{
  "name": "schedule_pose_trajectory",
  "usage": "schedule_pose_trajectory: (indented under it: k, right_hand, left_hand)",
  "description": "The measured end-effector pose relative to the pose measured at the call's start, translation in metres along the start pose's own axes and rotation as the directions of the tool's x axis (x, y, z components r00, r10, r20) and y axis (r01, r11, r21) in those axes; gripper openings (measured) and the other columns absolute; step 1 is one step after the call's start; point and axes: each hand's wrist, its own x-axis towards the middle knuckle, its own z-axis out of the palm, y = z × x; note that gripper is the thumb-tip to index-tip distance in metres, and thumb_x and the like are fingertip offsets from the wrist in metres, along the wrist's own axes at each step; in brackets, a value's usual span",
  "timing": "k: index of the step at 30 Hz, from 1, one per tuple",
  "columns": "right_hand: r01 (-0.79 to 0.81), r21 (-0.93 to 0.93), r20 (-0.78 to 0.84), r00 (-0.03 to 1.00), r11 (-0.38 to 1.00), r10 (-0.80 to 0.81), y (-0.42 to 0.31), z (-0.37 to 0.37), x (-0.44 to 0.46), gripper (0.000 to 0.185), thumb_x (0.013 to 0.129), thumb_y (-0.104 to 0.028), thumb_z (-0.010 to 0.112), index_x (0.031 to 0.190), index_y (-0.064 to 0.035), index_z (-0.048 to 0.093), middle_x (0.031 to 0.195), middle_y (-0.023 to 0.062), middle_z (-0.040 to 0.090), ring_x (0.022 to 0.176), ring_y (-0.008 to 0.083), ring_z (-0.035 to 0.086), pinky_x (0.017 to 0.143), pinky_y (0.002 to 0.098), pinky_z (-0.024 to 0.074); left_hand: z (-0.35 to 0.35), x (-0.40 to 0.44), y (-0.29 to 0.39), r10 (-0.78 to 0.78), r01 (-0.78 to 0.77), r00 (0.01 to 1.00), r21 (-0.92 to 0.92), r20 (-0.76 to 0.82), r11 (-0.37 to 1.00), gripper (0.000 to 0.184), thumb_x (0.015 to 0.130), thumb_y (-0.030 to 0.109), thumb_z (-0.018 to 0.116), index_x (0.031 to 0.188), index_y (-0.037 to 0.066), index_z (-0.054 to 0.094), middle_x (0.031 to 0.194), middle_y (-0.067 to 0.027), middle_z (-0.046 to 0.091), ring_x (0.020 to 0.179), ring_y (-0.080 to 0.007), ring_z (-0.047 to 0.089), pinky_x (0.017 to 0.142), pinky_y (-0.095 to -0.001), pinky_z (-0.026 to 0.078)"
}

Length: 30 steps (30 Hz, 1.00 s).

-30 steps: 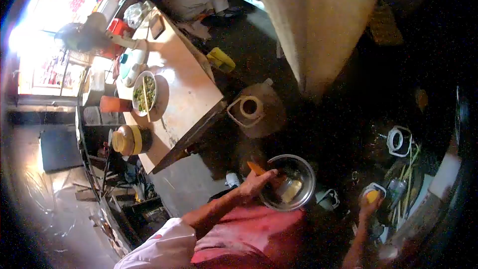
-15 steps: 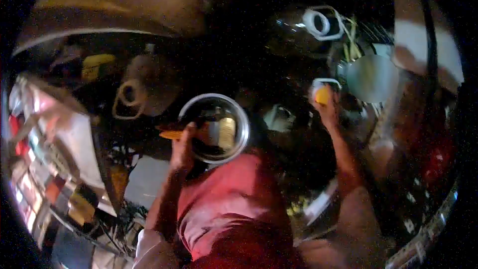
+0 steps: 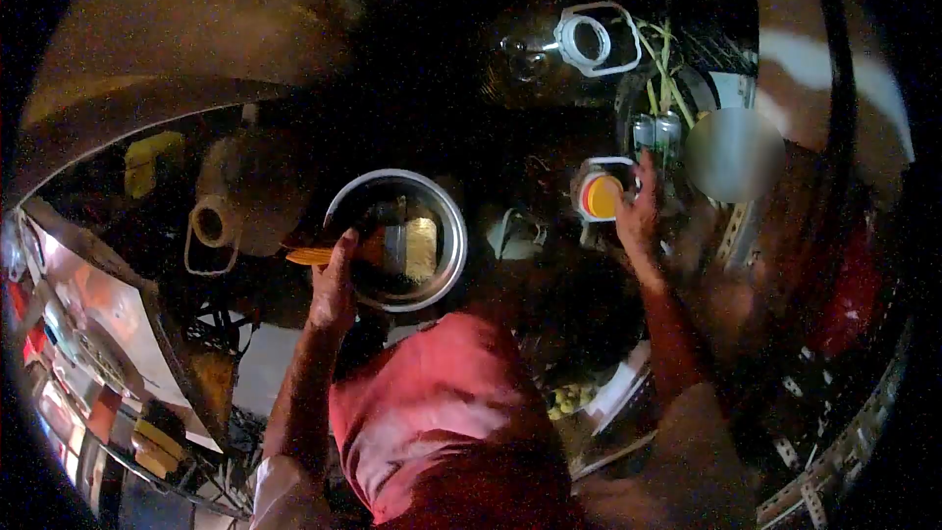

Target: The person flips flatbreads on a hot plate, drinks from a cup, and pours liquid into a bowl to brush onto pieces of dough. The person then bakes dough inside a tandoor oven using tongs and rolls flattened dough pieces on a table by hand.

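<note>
My left hand [image 3: 334,287] is closed at the near left side of a round metal bowl [image 3: 455,265], its thumb over the rim. In the same grip is a flat paintbrush [image 3: 422,249], its orange-brown handle sticking out to the left and its pale bristles over the bowl's inside. Further right, my right hand [image 3: 640,216] has its fingers apart beside a yellow-orange lid [image 3: 601,198] with a red edge. The thumb is at the lid's right side; whether it touches is hard to tell. The lid sits on a container with a white handle [image 3: 610,161].
An open-mouthed jar with a white collar and handle [image 3: 587,40] stands at the back. Two small clear jars [image 3: 667,130] stand near green stalks [image 3: 665,79]. At left are a large dark jug [image 3: 234,206] and a yellow container [image 3: 153,163]. Green fruit [image 3: 569,400] lies at lower right.
The view has shifted, so most things sit further left. My right hand's fingers have come away from around the yellow-orange lid and spread. My left hand keeps the bowl and paintbrush.
</note>
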Motion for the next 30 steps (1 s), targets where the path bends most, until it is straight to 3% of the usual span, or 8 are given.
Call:
schedule_pose_trajectory:
  k: [2, 7, 9, 11, 20, 23, 28, 30]
  right_hand:
    - [0.010, -0.046, -0.029, 1.000, 0.999, -0.011, -0.041, 0.000, 0.045, 0.079, 0.081, -0.019, 0.072, 0.145, -0.0102, 0.026, 0.137, 0.0175, 0.042, 0.121, 0.0285, 0.045, 0.097, 0.0367, 0.0398]
    - [0.061, -0.183, -0.254, 0.961, 0.981, -0.107, -0.029, 0.022, 0.202, 0.065, 0.083, -0.031, 0.070, 0.135, -0.0046, 0.041, 0.130, 0.0122, 0.050, 0.116, 0.0242, 0.050, 0.096, 0.0348, 0.0402]
    - [-0.324, 0.259, 0.271, 0.928, 0.910, 0.254, -0.018, 0.004, 0.247, 0.053, 0.083, -0.031, 0.069, 0.128, -0.0084, 0.051, 0.122, 0.0078, 0.056, 0.111, 0.0202, 0.053, 0.093, 0.0334, 0.0420]
    - [-0.438, 0.345, 0.552, 0.810, 0.830, 0.198, -0.042, 0.006, 0.263, 0.041, 0.085, -0.029, 0.068, 0.121, -0.0118, 0.057, 0.114, 0.0035, 0.061, 0.104, 0.0169, 0.056, 0.089, 0.0331, 0.0438]
    - [-0.449, 0.152, 0.524, 0.792, 0.880, 0.314, -0.063, 0.019, 0.259, 0.042, 0.088, -0.039, 0.063, 0.121, -0.0142, 0.054, 0.112, -0.0029, 0.061, 0.092, 0.0101, 0.058, 0.073, 0.0286, 0.0457]
    - [-0.459, 0.190, 0.514, 0.800, 0.868, 0.310, -0.111, 0.029, 0.225, 0.030, 0.088, -0.026, 0.065, 0.114, -0.0147, 0.056, 0.087, -0.0088, 0.055, 0.064, 0.0008, 0.040, 0.044, 0.0165, 0.0246]
    - [-0.395, 0.150, 0.586, 0.774, 0.907, 0.240, -0.123, 0.041, 0.187, 0.024, 0.093, -0.029, 0.057, 0.112, -0.0146, 0.056, 0.095, -0.0077, 0.058, 0.074, 0.0010, 0.047, 0.048, 0.0172, 0.0258]
    - [-0.441, 0.198, 0.572, 0.777, 0.876, 0.262, -0.144, 0.050, 0.164, 0.028, 0.096, -0.035, 0.051, 0.112, -0.0125, 0.055, 0.101, -0.0061, 0.059, 0.081, 0.0027, 0.051, 0.051, 0.0174, 0.0271]
  left_hand:
    - [0.006, 0.005, -0.001, 0.065, -0.059, 0.998, 0.186, -0.024, 0.981, 0.056, 0.093, 0.044, 0.051, 0.133, 0.006, 0.045, 0.120, -0.0118, 0.057, 0.107, -0.0231, 0.056, 0.090, -0.0386, 0.047]
    - [-0.006, 0.051, -0.027, 0.141, -0.108, 0.987, 0.345, -0.071, 0.932, 0.056, 0.091, 0.036, 0.055, 0.135, 0.005, 0.039, 0.125, -0.0098, 0.052, 0.111, -0.0216, 0.051, 0.092, -0.0399, 0.044]
    - [0.005, 0.068, -0.031, 0.183, -0.123, 0.967, 0.301, -0.178, 0.945, 0.056, 0.086, 0.037, 0.063, 0.125, 0.000, 0.046, 0.111, -0.0102, 0.057, 0.099, -0.0199, 0.054, 0.087, -0.0354, 0.045]
    - [0.021, 0.073, -0.020, 0.204, -0.174, 0.972, 0.229, -0.114, 0.958, 0.055, 0.085, 0.037, 0.065, 0.120, -0.002, 0.050, 0.107, -0.0103, 0.059, 0.095, -0.0196, 0.055, 0.085, -0.0341, 0.046]
    - [0.043, 0.113, 0.000, 0.018, -0.019, 0.999, -0.043, -0.029, 0.999, 0.051, 0.087, 0.040, 0.061, 0.116, -0.001, 0.055, 0.107, -0.0119, 0.060, 0.096, -0.0217, 0.056, 0.085, -0.0344, 0.046]
    - [0.035, 0.113, 0.003, 0.097, -0.097, 0.992, -0.003, 0.086, 0.995, 0.054, 0.086, 0.044, 0.060, 0.116, 0.000, 0.055, 0.108, -0.0119, 0.060, 0.098, -0.0236, 0.056, 0.086, -0.0346, 0.045]
    - [0.060, 0.114, 0.021, -0.162, 0.147, 0.961, -0.083, -0.224, 0.986, 0.053, 0.086, 0.045, 0.062, 0.114, 0.001, 0.056, 0.108, -0.0103, 0.060, 0.096, -0.0230, 0.056, 0.084, -0.0349, 0.045]
    - [0.061, 0.124, 0.003, -0.001, -0.003, 0.974, -0.018, -0.226, 1.000, 0.053, 0.085, 0.045, 0.062, 0.114, 0.001, 0.056, 0.108, -0.0104, 0.060, 0.096, -0.0227, 0.056, 0.084, -0.0349, 0.045]
